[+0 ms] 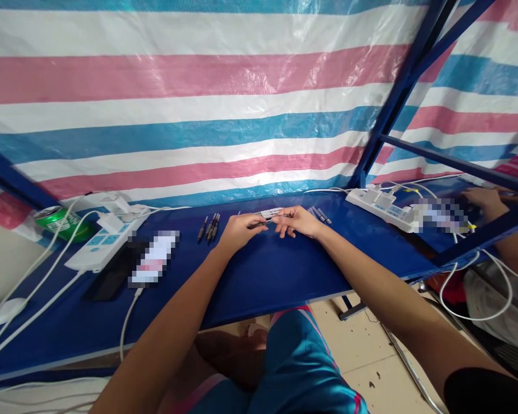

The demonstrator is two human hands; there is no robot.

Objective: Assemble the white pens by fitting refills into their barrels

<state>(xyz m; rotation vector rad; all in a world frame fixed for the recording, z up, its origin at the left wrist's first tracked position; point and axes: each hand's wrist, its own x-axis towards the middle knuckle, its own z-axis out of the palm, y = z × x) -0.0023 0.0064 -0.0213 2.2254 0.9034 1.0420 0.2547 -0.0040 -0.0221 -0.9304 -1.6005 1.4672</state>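
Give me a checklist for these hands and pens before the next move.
1. Left hand, grip on the dark pen: ok, the pen sits in its fingers.
2. Right hand, contact with that pen: cannot tell, the fingertips crowd together there.
3. Pen group left of the hands: ok, lying side by side on the blue table, apart from both hands.
4. Pens right of the hands: ok, lying beyond the right hand, not touching it.
5. Phone screen: cannot tell, it is blurred out.
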